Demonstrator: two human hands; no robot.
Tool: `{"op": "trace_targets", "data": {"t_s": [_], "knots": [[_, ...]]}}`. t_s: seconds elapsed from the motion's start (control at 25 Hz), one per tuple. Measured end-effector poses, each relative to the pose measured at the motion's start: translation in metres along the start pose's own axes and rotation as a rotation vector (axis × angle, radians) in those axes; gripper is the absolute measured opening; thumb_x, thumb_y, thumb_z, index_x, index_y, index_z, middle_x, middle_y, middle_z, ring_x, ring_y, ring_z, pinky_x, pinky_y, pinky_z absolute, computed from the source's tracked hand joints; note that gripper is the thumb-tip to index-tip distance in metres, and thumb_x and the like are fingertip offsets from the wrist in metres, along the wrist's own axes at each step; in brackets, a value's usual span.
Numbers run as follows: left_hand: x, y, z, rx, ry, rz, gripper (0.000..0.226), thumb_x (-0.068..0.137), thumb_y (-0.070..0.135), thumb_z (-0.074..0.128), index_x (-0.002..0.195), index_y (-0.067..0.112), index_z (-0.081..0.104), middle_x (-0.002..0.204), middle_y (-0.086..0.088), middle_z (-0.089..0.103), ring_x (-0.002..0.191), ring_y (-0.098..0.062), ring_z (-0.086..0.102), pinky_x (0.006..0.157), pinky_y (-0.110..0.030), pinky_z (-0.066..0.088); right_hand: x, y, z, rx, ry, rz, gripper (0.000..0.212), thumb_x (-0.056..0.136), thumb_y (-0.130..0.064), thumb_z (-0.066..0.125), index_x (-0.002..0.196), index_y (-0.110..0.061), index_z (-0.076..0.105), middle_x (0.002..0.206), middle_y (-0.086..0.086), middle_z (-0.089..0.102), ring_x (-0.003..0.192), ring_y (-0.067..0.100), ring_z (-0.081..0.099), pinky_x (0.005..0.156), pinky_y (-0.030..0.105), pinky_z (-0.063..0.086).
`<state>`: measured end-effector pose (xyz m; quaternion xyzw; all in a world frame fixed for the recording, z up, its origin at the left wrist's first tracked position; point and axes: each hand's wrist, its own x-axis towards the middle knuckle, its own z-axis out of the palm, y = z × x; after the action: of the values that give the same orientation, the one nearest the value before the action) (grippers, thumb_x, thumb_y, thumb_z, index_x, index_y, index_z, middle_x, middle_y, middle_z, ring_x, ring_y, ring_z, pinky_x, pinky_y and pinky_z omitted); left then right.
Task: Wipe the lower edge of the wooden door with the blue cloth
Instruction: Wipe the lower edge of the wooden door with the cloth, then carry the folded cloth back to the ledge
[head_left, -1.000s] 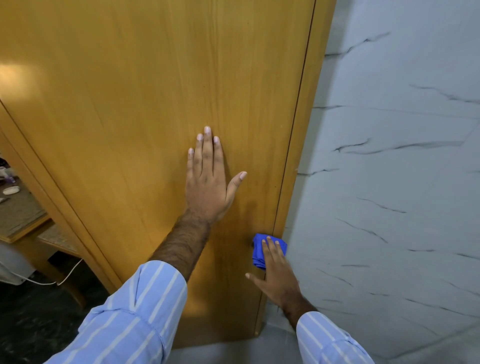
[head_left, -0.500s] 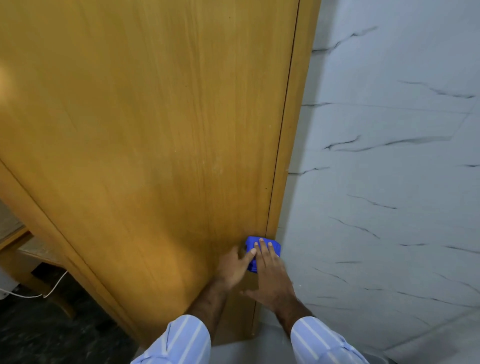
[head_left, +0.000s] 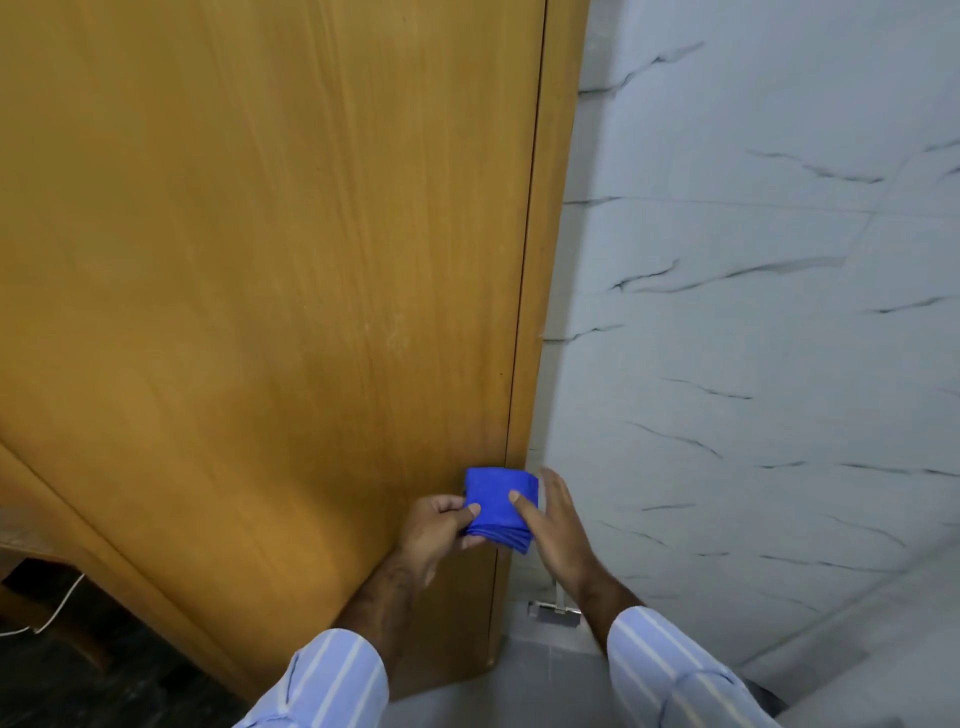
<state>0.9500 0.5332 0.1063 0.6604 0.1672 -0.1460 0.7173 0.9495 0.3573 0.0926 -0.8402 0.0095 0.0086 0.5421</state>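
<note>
The wooden door (head_left: 270, 291) fills the left and middle of the view, and its lower edge (head_left: 426, 686) meets the grey floor near the bottom. A folded blue cloth (head_left: 500, 506) is held in front of the door's right side, low down. My left hand (head_left: 439, 535) pinches the cloth's left side between thumb and fingers. My right hand (head_left: 556, 525) holds its right side, thumb on the front and fingers behind. Both sleeves are light blue with white stripes.
A door frame strip (head_left: 545, 260) runs along the door's right side. White marble-pattern wall tiles (head_left: 753, 338) fill the right. A small metal fitting (head_left: 553, 612) sits at the wall's foot. Dark floor, a white cable (head_left: 57, 613) and wooden furniture lie at lower left.
My left hand has come off the door face, dropped down and taken hold of the cloth's left side. The cloth has lifted off the door and is now held between both hands.
</note>
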Motion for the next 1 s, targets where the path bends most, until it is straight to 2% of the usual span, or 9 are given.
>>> {"op": "trace_targets", "data": {"t_s": [0.08,0.12,0.2,0.28,0.44,0.6,0.68,0.84,1.0], "knots": [[-0.001,0.001,-0.004,-0.025,-0.052,-0.008,0.015,0.094,0.004,0.064,0.102,-0.006,0.072,0.095,-0.017,0.076,0.077,-0.018,0.077,0.062,-0.024,0.062,0.007,-0.001,-0.008,0.264,0.001,0.253,0.068,0.096,-0.045,0.063,0.148,-0.007,0.041,0.147,0.011,0.052,0.129,0.019,0.052,0.111,0.031,0.040],[-0.002,0.002,-0.006,-0.032,-0.079,-0.013,0.014,0.093,0.003,0.064,0.101,-0.006,0.072,0.096,-0.017,0.076,0.077,-0.018,0.077,0.062,-0.024,0.062,0.009,-0.002,-0.012,0.371,-0.011,0.328,0.059,0.095,-0.044,0.064,0.139,-0.006,0.053,0.138,0.012,0.061,0.120,0.023,0.062,0.105,0.037,0.049],[-0.005,0.004,-0.005,-0.024,-0.140,-0.018,0.011,0.093,0.002,0.064,0.097,-0.004,0.072,0.095,-0.015,0.076,0.077,-0.018,0.077,0.061,-0.024,0.062,0.003,-0.003,-0.024,0.496,0.004,0.361,0.034,0.094,-0.033,0.070,0.114,-0.005,0.069,0.119,0.017,0.073,0.095,0.020,0.074,0.082,0.033,0.061],[-0.006,0.004,0.002,-0.014,-0.186,-0.020,0.011,0.094,0.001,0.063,0.096,-0.005,0.071,0.098,-0.015,0.074,0.079,-0.019,0.075,0.061,-0.024,0.062,-0.006,-0.005,-0.035,0.538,0.048,0.380,0.025,0.091,-0.024,0.074,0.104,-0.002,0.073,0.111,0.019,0.076,0.085,0.019,0.075,0.070,0.028,0.061],[-0.008,0.004,0.028,0.023,-0.279,-0.014,0.023,0.094,0.000,0.062,0.110,-0.015,0.065,0.104,-0.020,0.070,0.083,-0.023,0.072,0.060,-0.023,0.063,-0.032,-0.008,-0.061,0.598,0.167,0.410,0.032,0.090,-0.020,0.075,0.111,0.004,0.070,0.110,0.019,0.075,0.091,0.024,0.072,0.085,0.038,0.060],[-0.018,-0.002,0.066,0.080,-0.367,-0.002,0.015,0.093,0.003,0.065,0.101,-0.009,0.068,0.097,-0.019,0.072,0.075,-0.019,0.073,0.057,-0.020,0.061,-0.071,-0.002,-0.093,0.625,0.292,0.405,0.024,0.092,-0.016,0.073,0.108,0.002,0.069,0.109,0.020,0.073,0.092,0.025,0.069,0.090,0.042,0.058],[-0.029,-0.005,0.091,0.115,-0.421,-0.004,0.013,0.092,0.003,0.067,0.099,-0.007,0.070,0.095,-0.019,0.073,0.074,-0.020,0.073,0.057,-0.021,0.061,-0.095,0.006,-0.114,0.633,0.372,0.414,0.027,0.092,-0.015,0.072,0.111,0.004,0.068,0.113,0.023,0.072,0.095,0.028,0.069,0.095,0.046,0.057],[-0.062,-0.009,0.155,0.174,-0.541,0.020,0.015,0.091,0.004,0.067,0.101,-0.006,0.071,0.092,-0.018,0.072,0.074,-0.021,0.071,0.061,-0.022,0.063,-0.147,0.022,-0.168,0.634,0.513,0.403,0.032,0.092,-0.017,0.073,0.114,0.006,0.067,0.115,0.023,0.073,0.106,0.035,0.071,0.090,0.044,0.060],[-0.111,-0.021,0.230,0.238,-0.690,0.035,0.019,0.091,0.005,0.067,0.105,-0.008,0.069,0.089,-0.015,0.071,0.074,-0.020,0.070,0.063,-0.022,0.063,-0.217,0.047,-0.228,0.652,0.662,0.371,0.027,0.092,-0.019,0.074,0.109,0.002,0.070,0.112,0.021,0.075,0.103,0.033,0.073,0.084,0.039,0.062]]}}
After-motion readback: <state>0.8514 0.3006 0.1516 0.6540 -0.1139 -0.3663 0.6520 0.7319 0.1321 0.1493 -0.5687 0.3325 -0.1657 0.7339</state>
